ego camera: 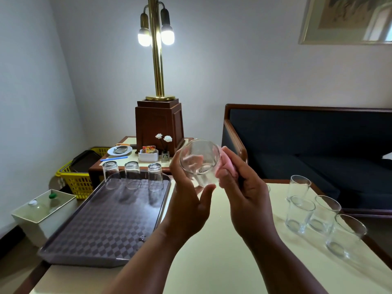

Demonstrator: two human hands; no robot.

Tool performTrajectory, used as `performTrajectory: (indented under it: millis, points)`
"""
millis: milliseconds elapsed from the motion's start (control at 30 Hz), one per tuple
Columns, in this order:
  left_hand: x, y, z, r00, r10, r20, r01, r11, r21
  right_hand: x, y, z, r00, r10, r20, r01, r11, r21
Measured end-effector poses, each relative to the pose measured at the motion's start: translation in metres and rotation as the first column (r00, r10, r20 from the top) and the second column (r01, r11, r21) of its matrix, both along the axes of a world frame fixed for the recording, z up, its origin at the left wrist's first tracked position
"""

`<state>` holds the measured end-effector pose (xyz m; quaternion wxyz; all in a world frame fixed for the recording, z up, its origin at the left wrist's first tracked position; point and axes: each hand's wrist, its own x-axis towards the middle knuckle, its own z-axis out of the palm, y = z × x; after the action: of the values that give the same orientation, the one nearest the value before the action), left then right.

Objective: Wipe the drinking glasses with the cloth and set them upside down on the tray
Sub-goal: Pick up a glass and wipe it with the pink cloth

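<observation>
The left hand (191, 200) cradles a glass (199, 160) in the air above the surface (212, 262), fingers curled round its wall and its mouth tipped toward the person. The right hand (246, 200) pinches a bunched pink cloth (227, 166) against the glass's right side. To my eye this is the wiping step, somewhere near the middle of the batch. Three upturned glasses (133, 175) stand in a row at the far edge of the tray (106, 219). At least four upright glasses (300, 215) wait on the right, well apart from the tray. To do it well, I'd say, the left hand should turn the glass slowly with the cloth pressed to it, then the cloth should go inside and round the rim. A firm but gentle grip matters, since smooth glass can slip. The bare patch of tray beside the row looks the natural place to set it down inverted.
</observation>
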<state>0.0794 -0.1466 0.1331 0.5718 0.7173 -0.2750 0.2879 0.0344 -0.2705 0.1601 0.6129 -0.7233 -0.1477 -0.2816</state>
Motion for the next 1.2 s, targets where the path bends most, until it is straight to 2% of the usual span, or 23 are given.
performTrajectory:
  millis: [100,267,467,633,800,967,1133,1200]
  points:
    - [-0.001,0.001,0.004,0.999,0.038,0.008,-0.038,0.999,-0.025,0.006,-0.002,-0.005,0.995,0.011,-0.097,-0.01,1.0,0.01]
    - [0.005,0.002,-0.005,1.0,-0.022,-0.015,0.023,0.996,0.082,-0.005,0.0,0.005,0.999,0.025,0.037,-0.025,1.0,-0.003]
    - [0.004,-0.001,-0.007,0.998,-0.006,-0.06,0.01,0.997,0.071,0.003,-0.006,0.0,0.997,-0.016,-0.075,0.015,1.0,-0.013]
    - [0.001,-0.001,-0.005,0.999,-0.037,-0.026,0.04,0.995,0.096,-0.006,-0.003,0.008,0.999,0.033,0.032,-0.033,0.999,0.003]
    - [-0.001,-0.001,-0.001,0.993,-0.06,-0.1,0.06,0.998,-0.001,0.003,-0.008,-0.001,0.995,-0.014,-0.096,0.014,1.0,-0.002]
    - [0.007,0.001,-0.003,0.997,-0.016,-0.071,0.019,0.999,0.039,-0.009,-0.001,0.009,0.997,-0.015,0.077,0.019,0.999,-0.044]
    - [0.0,-0.002,-0.002,0.994,-0.054,-0.097,0.056,0.998,0.015,0.0,-0.002,0.001,0.998,-0.07,-0.007,0.069,0.994,-0.08]
    - [0.0,-0.003,0.0,0.997,-0.031,-0.071,0.029,0.999,-0.022,-0.004,0.0,0.004,0.995,-0.094,0.034,0.097,0.99,-0.105]
